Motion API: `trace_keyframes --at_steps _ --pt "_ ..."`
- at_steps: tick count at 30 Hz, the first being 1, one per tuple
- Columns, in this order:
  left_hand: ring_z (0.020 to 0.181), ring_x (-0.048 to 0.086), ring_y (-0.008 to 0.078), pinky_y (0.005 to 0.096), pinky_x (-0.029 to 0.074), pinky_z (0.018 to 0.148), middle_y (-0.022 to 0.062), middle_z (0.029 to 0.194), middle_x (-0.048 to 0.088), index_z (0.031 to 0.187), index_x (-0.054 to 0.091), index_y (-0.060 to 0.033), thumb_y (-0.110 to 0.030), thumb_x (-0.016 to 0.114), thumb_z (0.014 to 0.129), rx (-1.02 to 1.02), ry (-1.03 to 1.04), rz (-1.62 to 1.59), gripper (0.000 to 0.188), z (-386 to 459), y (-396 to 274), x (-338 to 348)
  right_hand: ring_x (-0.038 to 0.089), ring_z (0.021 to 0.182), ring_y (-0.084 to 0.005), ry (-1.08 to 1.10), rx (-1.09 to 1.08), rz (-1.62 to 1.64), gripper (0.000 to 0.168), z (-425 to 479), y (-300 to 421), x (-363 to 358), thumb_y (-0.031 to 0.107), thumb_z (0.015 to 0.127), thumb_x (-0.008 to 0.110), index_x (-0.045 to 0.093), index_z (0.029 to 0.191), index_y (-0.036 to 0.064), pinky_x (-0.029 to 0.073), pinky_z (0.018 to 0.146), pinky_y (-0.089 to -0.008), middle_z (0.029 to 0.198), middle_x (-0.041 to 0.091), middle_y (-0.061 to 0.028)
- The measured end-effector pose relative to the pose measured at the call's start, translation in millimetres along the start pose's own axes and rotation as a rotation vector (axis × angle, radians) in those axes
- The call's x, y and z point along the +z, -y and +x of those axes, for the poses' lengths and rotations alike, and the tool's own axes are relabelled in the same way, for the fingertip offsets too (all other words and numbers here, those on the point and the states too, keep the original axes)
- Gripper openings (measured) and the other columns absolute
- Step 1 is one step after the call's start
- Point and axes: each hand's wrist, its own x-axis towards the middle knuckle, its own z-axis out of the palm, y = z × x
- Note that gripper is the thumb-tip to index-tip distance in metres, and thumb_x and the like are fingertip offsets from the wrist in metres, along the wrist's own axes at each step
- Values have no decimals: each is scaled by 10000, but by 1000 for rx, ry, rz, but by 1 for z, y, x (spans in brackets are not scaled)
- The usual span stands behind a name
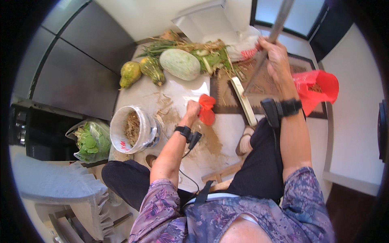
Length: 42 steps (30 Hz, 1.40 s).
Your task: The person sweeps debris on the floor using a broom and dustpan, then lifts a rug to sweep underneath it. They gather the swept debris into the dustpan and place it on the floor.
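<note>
My right hand (276, 57) grips a long metal pole (258, 68), which slants down to a narrow cream-coloured head (244, 101) near the mat. Low over the floor, my left hand (192, 110) is closed on a small red plastic bag (207, 110), whose far part hangs beside the fingers. Damp brown dirt (209, 139) and dry scraps lie on the tiles near that bag. To the left is a white plastic bucket (145, 133) holding dry plant matter.
A pale green winter melon (180, 64), two mottled squashes (130, 73) and leafy greens (212, 59) lie ahead. An opened red plastic bag (319, 88) is at right, by the brown mat (299, 65). A clear bag of greens (91, 141) stands left, near a cloth-covered seat (57, 179).
</note>
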Motion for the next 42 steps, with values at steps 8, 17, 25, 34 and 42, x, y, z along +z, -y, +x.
trace_keyframes --at_steps 8,17,25,34,42 --pt "534 581 203 282 459 417 144 713 608 872 618 92 -40 540 657 167 55 28 264 -22 -8 0 553 758 -133 156 84 -220 163 -12 5 3 157 786 655 628 865 16 423 717 -269 779 606 -38" --pt "688 614 220 293 527 550 174 917 604 1060 551 84 -36 577 721 239 119 315 360 -81 -51 -57 562 714 -118 96 -100 -414 187 15 -11 -7 198 794 646 626 832 16 439 690 -271 736 612 -26" --pt "619 605 187 270 495 481 137 813 606 953 579 74 -39 525 735 230 106 184 252 -113 -57 -105 610 790 -125 131 -238 -555 204 35 26 -63 218 819 644 615 898 31 495 728 -293 824 642 -51" --pt "671 613 185 266 509 532 131 888 601 987 568 82 -38 509 764 253 92 180 261 -136 -79 -123 614 801 -139 11 -139 -468 203 20 42 -148 211 833 630 604 913 26 504 739 -307 848 644 -63" --pt "655 609 182 256 509 530 133 851 594 990 552 95 -18 498 770 230 113 170 253 -124 -77 -123 630 761 -183 -297 40 -402 268 -27 63 -255 197 836 629 541 963 -22 540 672 -341 850 644 -128"
